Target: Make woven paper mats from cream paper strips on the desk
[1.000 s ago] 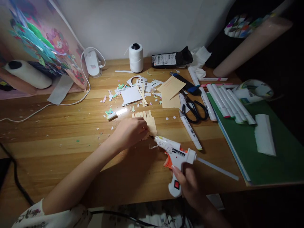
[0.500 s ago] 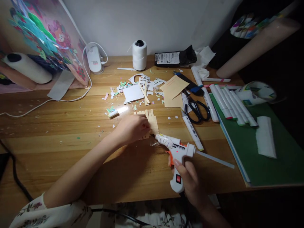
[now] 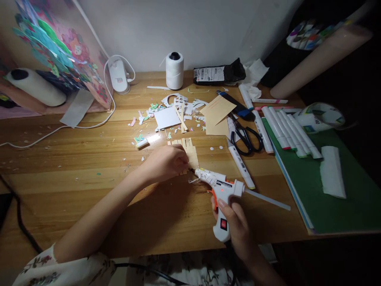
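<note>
White floral fabric of a sleeve [image 3: 67,266] covered the left upper arm at the near edge. The left forearm extended away and rightward, and the left hand [image 3: 169,161] lay over fringed tan paper [image 3: 192,155], fingers curled inward. Its fingertips were partly hidden; whether they gripped anything could not be determined. The right forearm rose from the lower right, with the right hand [image 3: 236,224] closed around the handle of a white glue gun [image 3: 229,191].

The gun was held above the near part of the desk, right of the left hand. Its nozzle pointed left and slightly away, its tip just beside the paper's near right corner; contact could not be confirmed. The barrel's long axis ran left to right, the rear end slightly nearer. A translucent glue stick [image 3: 269,200] projected rightward from the rear, and the handle slanted toward the wearer. A red light showed on the body.

The wooden desk [image 3: 74,167] carried a green folder [image 3: 357,202] at right, partly under grouped markers [image 3: 287,131]. Black-handled scissors [image 3: 245,140] lay left of these. Beyond the fringed paper were paper scraps, a white card [image 3: 167,118] and tan sheets [image 3: 219,108]. A white thread spool [image 3: 174,73] stood upright before a pale wall [image 3: 149,35], with a black package [image 3: 217,74] to its right.
</note>
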`<state>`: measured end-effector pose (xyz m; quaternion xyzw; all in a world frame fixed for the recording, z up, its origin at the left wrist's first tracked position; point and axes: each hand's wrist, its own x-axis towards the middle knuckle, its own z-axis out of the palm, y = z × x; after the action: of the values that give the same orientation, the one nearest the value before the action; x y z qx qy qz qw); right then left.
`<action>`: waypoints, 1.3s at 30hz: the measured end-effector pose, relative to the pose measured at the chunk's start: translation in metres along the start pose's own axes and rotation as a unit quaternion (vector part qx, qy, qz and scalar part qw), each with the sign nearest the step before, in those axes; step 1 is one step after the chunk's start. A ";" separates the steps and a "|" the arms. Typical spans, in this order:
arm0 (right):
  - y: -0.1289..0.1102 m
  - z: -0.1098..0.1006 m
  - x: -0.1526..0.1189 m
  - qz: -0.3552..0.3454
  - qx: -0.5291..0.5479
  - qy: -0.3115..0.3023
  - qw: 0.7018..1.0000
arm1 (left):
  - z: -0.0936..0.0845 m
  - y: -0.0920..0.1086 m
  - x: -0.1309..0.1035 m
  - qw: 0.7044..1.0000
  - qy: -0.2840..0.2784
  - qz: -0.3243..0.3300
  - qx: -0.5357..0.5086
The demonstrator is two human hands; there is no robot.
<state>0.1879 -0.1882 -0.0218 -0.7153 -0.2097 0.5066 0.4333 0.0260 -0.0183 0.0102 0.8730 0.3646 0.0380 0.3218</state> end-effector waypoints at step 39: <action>0.009 -0.024 0.007 -0.031 0.137 -0.028 0.990 | 0.020 0.029 0.009 0.979 0.004 0.018 0.204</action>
<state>0.2110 -0.1978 -0.0301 -0.6277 -0.1727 0.5366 0.5369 0.0559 -0.0382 0.0103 0.9264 0.3506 -0.0280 0.1347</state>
